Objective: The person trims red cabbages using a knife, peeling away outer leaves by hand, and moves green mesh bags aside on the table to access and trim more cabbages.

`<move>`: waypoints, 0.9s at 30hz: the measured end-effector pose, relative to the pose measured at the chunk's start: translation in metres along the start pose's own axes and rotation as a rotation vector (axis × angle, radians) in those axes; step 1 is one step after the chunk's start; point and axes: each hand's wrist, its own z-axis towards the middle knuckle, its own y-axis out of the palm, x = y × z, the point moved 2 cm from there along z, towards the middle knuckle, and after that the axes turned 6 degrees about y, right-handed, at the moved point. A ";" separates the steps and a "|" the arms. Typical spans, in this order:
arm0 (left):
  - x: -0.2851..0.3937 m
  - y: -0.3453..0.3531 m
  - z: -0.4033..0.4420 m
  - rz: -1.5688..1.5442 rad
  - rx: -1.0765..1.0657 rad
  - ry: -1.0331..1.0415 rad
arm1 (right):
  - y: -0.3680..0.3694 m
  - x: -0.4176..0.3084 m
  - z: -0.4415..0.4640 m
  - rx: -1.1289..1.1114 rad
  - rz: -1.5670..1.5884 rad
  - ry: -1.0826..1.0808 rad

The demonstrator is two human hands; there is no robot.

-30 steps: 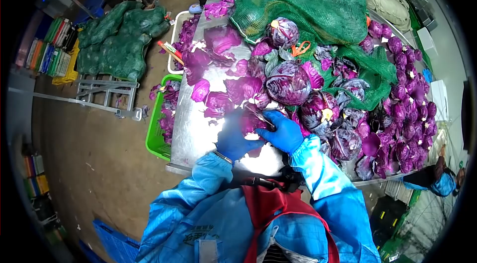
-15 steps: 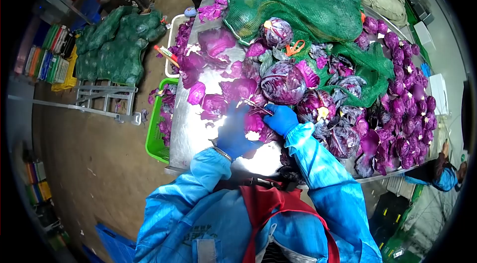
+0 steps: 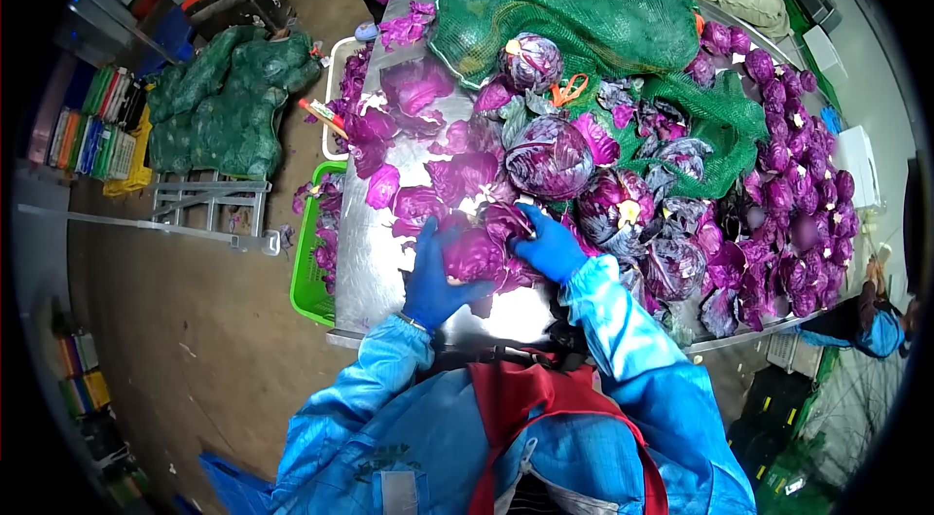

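Note:
Both my hands wear blue gloves over the metal table (image 3: 365, 286). My left hand (image 3: 435, 279) is open, thumb and fingers apart, at the left side of a loose purple cabbage leaf (image 3: 474, 255). My right hand (image 3: 552, 248) is closed, its fingertips at the edge of another cabbage leaf (image 3: 507, 220); what lies inside the fingers is hidden. Just beyond it sits a whole red cabbage (image 3: 549, 158). To its right is a partly trimmed cabbage (image 3: 615, 208) with a pale stem end. More loose leaves (image 3: 418, 208) lie to the left.
Green mesh netting (image 3: 574, 4) covers the table's far side. Many purple heads (image 3: 798, 194) are piled at right. A green crate (image 3: 309, 272) and a white bin (image 3: 334, 92) with leaves stand along the left edge. Full net sacks (image 3: 224, 102) and a ladder (image 3: 209, 209) are farther left.
My left hand has moved slightly left and its fingers have spread. The thin tool that showed in my right hand is no longer distinct; that hand is now beside a leaf.

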 end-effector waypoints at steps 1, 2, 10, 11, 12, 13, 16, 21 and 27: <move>0.004 0.004 0.004 -0.010 0.016 -0.025 | 0.001 -0.006 -0.012 -0.011 -0.071 0.096; 0.003 0.006 0.006 0.048 0.015 -0.022 | -0.002 -0.019 -0.025 -0.053 0.002 0.145; 0.018 0.008 0.013 0.218 -0.007 0.006 | 0.029 0.015 -0.035 0.180 -0.065 -0.074; 0.020 0.008 0.014 0.226 0.014 0.015 | 0.031 0.018 -0.036 0.182 -0.064 -0.057; 0.020 0.008 0.016 0.208 0.013 0.022 | 0.033 0.021 -0.036 0.181 -0.066 -0.042; 0.019 0.007 0.015 0.189 0.011 0.024 | 0.038 0.027 -0.035 0.202 -0.056 -0.028; 0.018 0.006 0.015 0.180 0.012 0.054 | 0.044 0.035 -0.029 0.254 -0.036 -0.083; 0.020 0.011 0.019 0.261 0.006 0.045 | 0.049 0.039 -0.018 0.324 -0.050 -0.043; 0.006 -0.001 0.003 0.060 0.014 0.183 | 0.042 0.055 0.000 0.378 -0.182 -0.091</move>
